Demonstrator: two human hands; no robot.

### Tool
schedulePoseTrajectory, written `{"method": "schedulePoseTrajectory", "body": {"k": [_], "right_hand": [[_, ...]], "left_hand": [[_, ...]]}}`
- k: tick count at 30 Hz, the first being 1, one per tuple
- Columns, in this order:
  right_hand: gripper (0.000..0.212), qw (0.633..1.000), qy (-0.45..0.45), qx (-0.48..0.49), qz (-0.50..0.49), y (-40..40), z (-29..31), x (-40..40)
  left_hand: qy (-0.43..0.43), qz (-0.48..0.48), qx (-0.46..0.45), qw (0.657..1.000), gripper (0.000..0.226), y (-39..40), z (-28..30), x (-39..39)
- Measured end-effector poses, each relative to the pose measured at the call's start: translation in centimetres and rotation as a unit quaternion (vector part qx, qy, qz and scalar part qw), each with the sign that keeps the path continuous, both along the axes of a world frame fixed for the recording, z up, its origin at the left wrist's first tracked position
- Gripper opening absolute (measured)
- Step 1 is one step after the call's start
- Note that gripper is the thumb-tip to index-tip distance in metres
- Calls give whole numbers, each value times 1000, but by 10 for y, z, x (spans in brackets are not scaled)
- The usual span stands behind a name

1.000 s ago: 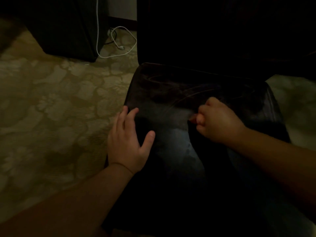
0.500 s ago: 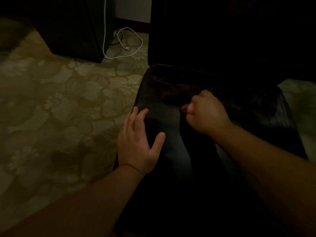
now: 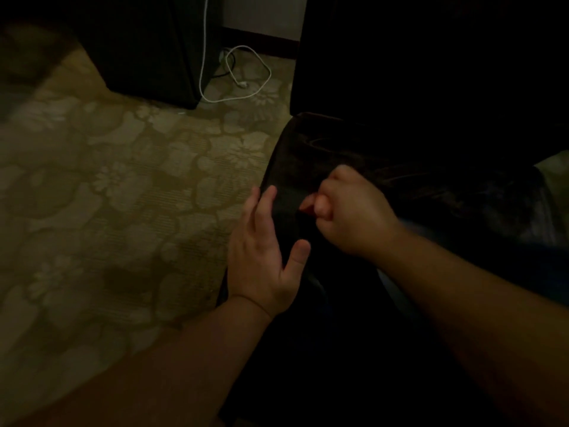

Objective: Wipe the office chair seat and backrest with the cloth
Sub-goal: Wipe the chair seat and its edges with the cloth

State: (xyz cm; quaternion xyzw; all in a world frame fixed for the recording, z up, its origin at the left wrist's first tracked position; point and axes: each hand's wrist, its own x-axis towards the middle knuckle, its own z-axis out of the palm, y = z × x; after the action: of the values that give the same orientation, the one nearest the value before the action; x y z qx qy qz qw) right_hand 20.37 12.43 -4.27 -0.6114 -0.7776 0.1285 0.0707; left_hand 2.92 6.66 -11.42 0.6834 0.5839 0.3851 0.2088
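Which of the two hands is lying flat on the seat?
The left hand: its fingers lie straight along the seat's left edge. The right hand is curled into a fist.

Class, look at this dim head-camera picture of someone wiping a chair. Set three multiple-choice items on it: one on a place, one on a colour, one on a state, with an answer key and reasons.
1. Where does the left hand rest?
A. on the seat's left edge
B. on the carpet
C. on the backrest

2. What colour is the cable on the carpet?
A. red
B. white
C. blue

3. How is the right hand held?
A. flat, fingers spread
B. pointing one finger
C. curled into a fist on the seat

Key: 1 A, its straight fingers lie along the dark chair seat edge. 2 B, the looped cable shows pale white near the dark cabinet. 3 C, the fingers are curled; the cloth itself is too dark to make out.
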Motion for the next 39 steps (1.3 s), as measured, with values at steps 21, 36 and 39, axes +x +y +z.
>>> {"method": "schedulePoseTrajectory", "body": {"k": [21,36,39], "right_hand": [[16,988,-30,-66,135,54,16,-58],[23,995,45,-88,-14,-77,4,64],[27,992,89,-72,-54,-108,1,89]], "left_hand": [[-104,-13,9,994,94,10,1,-7],[27,-79,-2,997,85,44,0,-18],[93,-65,-16,993,83,40,5,-14]]}}
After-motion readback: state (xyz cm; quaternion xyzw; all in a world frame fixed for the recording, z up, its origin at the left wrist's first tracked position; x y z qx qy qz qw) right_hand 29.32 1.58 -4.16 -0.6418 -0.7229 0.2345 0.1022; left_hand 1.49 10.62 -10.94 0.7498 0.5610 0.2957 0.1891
